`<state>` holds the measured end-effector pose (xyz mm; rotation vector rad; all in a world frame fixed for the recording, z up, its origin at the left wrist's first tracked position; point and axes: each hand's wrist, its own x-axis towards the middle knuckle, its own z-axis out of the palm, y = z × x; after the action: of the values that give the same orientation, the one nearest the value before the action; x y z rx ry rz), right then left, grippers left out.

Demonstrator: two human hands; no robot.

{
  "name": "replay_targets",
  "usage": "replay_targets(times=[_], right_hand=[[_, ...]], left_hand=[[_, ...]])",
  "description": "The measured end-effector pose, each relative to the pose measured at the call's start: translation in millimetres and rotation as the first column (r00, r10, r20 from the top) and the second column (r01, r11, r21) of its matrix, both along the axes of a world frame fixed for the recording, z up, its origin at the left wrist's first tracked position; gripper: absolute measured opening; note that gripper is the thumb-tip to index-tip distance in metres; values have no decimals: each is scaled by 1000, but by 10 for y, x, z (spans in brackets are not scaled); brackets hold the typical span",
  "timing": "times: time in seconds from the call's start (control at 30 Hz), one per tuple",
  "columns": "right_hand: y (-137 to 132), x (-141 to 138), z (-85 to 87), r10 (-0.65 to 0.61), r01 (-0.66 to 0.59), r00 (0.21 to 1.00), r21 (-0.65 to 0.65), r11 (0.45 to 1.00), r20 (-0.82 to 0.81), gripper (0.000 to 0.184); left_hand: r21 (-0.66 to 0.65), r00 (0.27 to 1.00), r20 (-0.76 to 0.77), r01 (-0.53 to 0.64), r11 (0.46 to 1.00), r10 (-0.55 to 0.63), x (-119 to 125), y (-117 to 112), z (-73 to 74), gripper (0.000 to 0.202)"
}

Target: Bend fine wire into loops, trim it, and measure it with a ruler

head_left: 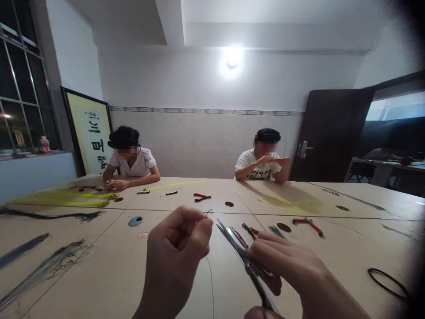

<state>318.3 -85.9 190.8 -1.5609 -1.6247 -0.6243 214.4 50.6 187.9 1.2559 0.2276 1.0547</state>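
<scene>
My left hand [181, 252] is closed in a pinch on a thin dark wire or thread [211, 283]. The short end of this strand curls up above my thumb and fingertip, while its long tail hangs below toward the table. My right hand [295, 266] is wrapped round a pair of metal scissors [245, 257]. The blades stand a little apart, and their tips point up and left, close to the curled end but not touching it. My palm and fingers hide part of the scissor handles.
Red-handled pliers [307, 225], more pliers [202, 197] and a pink-handled tool [239, 237] lie on the table [113, 266]. Yellow strands [66, 198] and grey strands [46, 268] spread at left. A black ring [388, 283] is at right. Two people [133, 166] sit opposite.
</scene>
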Motion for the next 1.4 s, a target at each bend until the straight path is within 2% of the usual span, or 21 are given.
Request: replay_targets(times=[0.43,0.63,0.8,1.0,1.33,1.4], right_hand=[[-19,23,-83,-8,7,1000,-66,998,-15,46],[-11,16,-70,-31,32,999,-31,999,13,49],[-29,-12,-60,-52,51,999,-56,997,0,51],[-35,18,-90,-4,3,1000,-64,998,-27,48],[-19,30,-88,-27,28,1000,-150,988,11,50],[-11,40,-96,-31,33,999,-128,991,16,50]], left_hand=[[-6,1000,-4,3,1000,-3,-9,-27,3,15],[8,1000,-12,7,1000,-7,9,-15,-1,15],[24,1000,-20,4,1000,-3,-7,-12,-1,14],[44,999,-35,3,999,-2,-17,-10,-4,13],[30,999,-36,-2,1000,3,-2,15,-42,16],[30,999,-41,2,1000,0,-1,19,-52,16]])
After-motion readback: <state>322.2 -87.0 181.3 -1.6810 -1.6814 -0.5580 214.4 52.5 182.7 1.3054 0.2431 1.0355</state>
